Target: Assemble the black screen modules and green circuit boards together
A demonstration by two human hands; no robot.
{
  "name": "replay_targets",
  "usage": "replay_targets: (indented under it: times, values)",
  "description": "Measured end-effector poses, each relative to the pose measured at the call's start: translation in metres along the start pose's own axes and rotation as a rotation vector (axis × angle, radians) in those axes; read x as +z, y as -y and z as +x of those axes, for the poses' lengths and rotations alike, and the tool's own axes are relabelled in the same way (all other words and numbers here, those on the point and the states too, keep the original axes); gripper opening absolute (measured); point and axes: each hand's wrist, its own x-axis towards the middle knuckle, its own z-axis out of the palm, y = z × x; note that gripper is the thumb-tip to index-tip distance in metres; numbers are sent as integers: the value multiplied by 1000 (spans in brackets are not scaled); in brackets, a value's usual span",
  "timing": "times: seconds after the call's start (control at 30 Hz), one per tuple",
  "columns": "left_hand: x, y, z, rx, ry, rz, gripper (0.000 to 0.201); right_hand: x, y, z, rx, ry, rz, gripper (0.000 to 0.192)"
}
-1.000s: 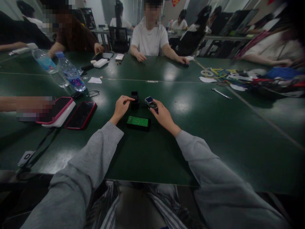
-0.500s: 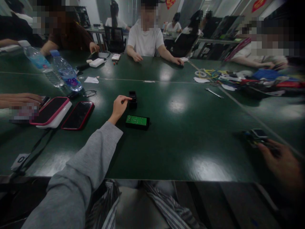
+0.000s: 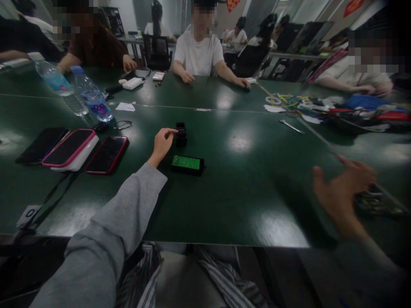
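My left hand [image 3: 163, 143] reaches over the green table with its fingers curled and the index fingertip on a small black block [image 3: 181, 136]. Just in front of that block lies a green circuit board in a black case [image 3: 187, 164]. Far to the right, my right hand [image 3: 343, 192] is raised above the table, thumb spread from the fingers, holding nothing. It is blurred. Beyond and partly behind it, a pile of dark electronic parts [image 3: 380, 204] sits at the right edge of the table.
Phones, one in a red case [image 3: 107, 155], and a dark pouch [image 3: 41, 145] lie at left. Two water bottles [image 3: 93, 96] stand behind them. A wrench [image 3: 292, 126] and tangled cables [image 3: 289, 100] lie at far right. Several people sit around the table.
My right hand has let go of a small board with a screen at the right and opened, moving leftward. Another person's hand has left the far left. My left hand stays on the block.
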Motion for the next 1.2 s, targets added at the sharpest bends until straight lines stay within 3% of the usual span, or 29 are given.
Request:
replay_targets:
  times: [0.1,0.27,0.33,0.4,0.53,0.77,0.9,1.0,1.07,1.13,1.2]
  values:
    - [0,0,0,-6,9,-5,24,67,64,17,-38,64,42,59]
    - [-1,1,1,-13,10,-11,24,167,195,32,-229,386,304,51]
    - [-1,2,1,-22,4,-31,24,194,226,37,-281,457,337,53]
    - [-1,3,2,-32,-4,-53,24,211,242,41,-334,525,322,56]
    - [0,7,4,-46,-15,-77,25,218,245,46,-399,568,307,60]
    - [2,13,6,-66,-13,-103,24,209,238,45,-213,372,389,57]
    - [1,13,6,-75,-7,-122,24,213,240,45,-260,465,407,48]
    - [1,13,4,-85,-9,-135,24,204,233,43,-294,554,504,47]
    - [0,12,3,-97,-14,-137,24,186,213,39,-364,614,576,50]
    - [0,11,2,-92,-12,-134,25,155,176,32,-407,666,559,53]
    - [1,11,2,-79,-1,-144,24,115,126,26,-347,617,339,56]
